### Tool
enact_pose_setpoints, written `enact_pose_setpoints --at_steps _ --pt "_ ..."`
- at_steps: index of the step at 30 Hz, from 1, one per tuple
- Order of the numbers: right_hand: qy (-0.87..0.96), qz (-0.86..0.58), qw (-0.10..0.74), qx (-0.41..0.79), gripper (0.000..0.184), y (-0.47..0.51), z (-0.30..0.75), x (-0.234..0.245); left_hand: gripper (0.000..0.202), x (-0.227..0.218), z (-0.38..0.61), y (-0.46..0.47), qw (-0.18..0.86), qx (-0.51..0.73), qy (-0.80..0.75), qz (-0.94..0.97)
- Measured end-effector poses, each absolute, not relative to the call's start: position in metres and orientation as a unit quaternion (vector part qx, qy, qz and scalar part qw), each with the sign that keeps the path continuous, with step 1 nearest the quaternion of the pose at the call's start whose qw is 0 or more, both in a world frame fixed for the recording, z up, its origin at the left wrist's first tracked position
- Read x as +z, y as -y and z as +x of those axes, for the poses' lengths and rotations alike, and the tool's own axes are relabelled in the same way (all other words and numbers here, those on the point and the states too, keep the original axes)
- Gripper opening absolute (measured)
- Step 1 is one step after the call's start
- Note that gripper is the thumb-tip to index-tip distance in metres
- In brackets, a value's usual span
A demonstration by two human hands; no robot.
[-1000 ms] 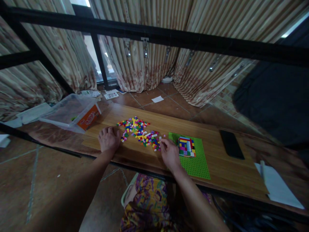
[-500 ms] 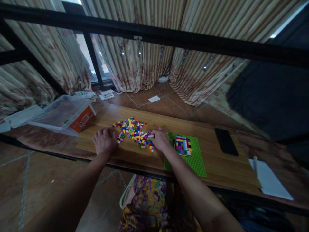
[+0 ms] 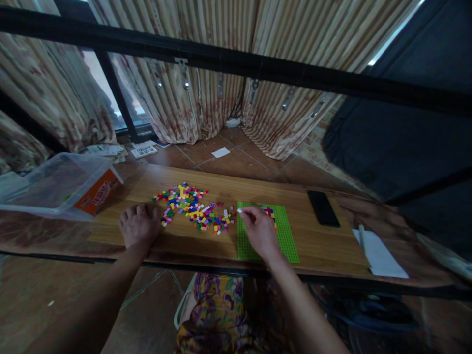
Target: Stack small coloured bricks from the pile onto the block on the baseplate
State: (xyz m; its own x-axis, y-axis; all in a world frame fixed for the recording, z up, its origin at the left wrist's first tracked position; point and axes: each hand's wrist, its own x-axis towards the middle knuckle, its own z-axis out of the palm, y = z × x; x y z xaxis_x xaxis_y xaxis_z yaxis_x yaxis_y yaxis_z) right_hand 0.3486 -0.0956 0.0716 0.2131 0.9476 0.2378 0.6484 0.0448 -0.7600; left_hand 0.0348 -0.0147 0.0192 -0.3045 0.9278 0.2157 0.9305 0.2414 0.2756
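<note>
A scatter of small coloured bricks lies on the wooden table. Right of it is a green baseplate carrying a multicoloured block build, mostly hidden behind my right hand. That hand hovers over the plate's left part, fingers pinched on a small white brick. My left hand rests palm down on the table at the left edge of the scatter, fingers curled and holding nothing that I can see.
A clear plastic bin with an orange label stands at the table's left end. A black phone lies right of the baseplate, white paper with a pen further right. A black bar crosses overhead; curtains hang behind.
My right hand left the brick scatter with a white brick pinched in its fingers and moved right over the green baseplate. The view swung rightwards. My left hand stayed put.
</note>
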Motion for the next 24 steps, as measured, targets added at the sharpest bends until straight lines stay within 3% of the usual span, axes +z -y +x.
enact_pose_setpoints --at_steps 5,9,17,24 --pt "0.442 -0.72 0.498 0.194 0.038 0.124 0.419 0.057 0.054 0.023 0.036 0.014 -0.001 -0.155 0.797 -0.584" --pt "0.414 -0.761 0.474 0.157 0.042 0.117 0.447 0.051 0.058 0.028 0.038 0.012 -0.007 -0.115 0.805 -0.583" --pt "0.476 -0.821 0.31 0.052 0.023 0.092 0.429 0.057 0.058 0.029 0.039 0.012 -0.006 -0.103 0.809 -0.578" --pt "0.466 -0.806 0.354 0.095 0.026 0.093 0.43 0.05 0.058 0.028 0.039 0.012 -0.009 -0.109 0.81 -0.576"
